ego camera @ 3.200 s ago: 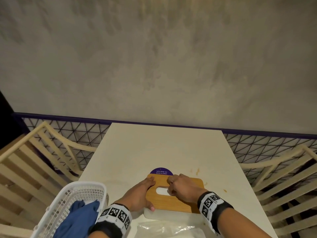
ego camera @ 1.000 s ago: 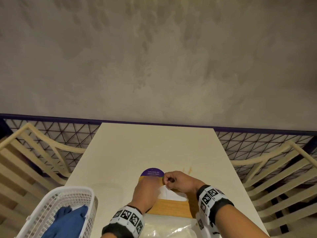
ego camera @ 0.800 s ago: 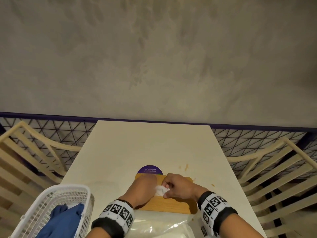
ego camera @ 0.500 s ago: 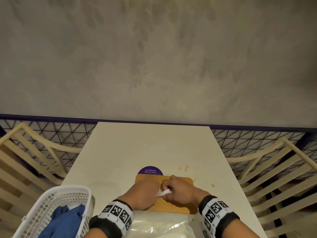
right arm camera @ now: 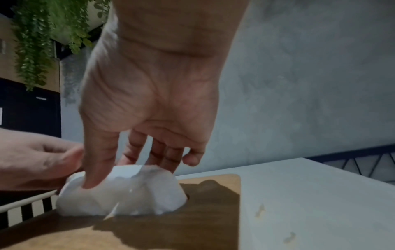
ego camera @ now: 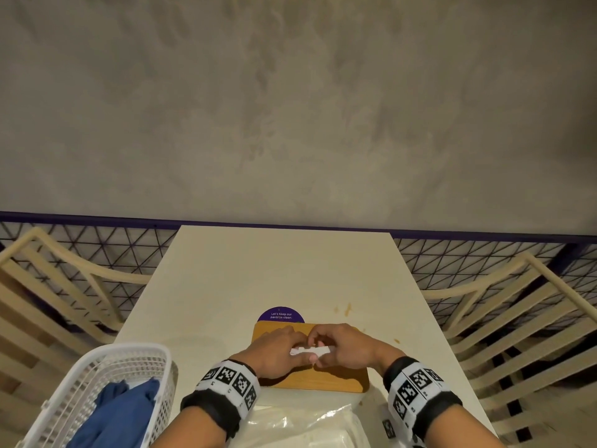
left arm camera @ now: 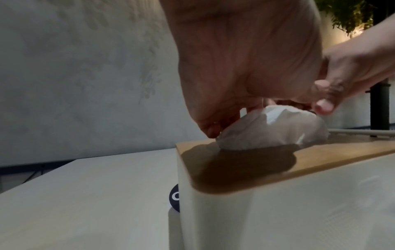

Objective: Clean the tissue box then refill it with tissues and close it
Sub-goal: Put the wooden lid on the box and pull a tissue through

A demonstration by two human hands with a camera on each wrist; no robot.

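Since a moment ago our hands have drawn closer over the slot, and the tuft of tissue (ego camera: 309,351) now stands clear of the lid rather than lying flat in the opening.

Nearest us, a clear plastic wrapper (ego camera: 300,425) lies at the counter (ego camera: 284,270) edge, and a white basket (ego camera: 97,376) with a blue cloth (ego camera: 119,412) sits to our left. Just beyond stands the tissue box (left arm camera: 278,203), pale-sided with a wooden lid (ego camera: 339,379) seated on top, so the refill looks done and closed. Our left hand (ego camera: 274,350) pinches the left end of the tissue between thumb and fingertips; our right hand (right arm camera: 149,104) pinches the other end, thumb pressed into the soft paper.

We judge the tissue light, limp and easy to tear, so we should hold it near its base at the slot and tug gently. The box looks stiff and steady, best gripped by its sides.

Behind the box a round purple sticker (ego camera: 281,315) reads "Let's keep our pantries clean." Small orange stains (ego camera: 347,308) mark the counter beyond.
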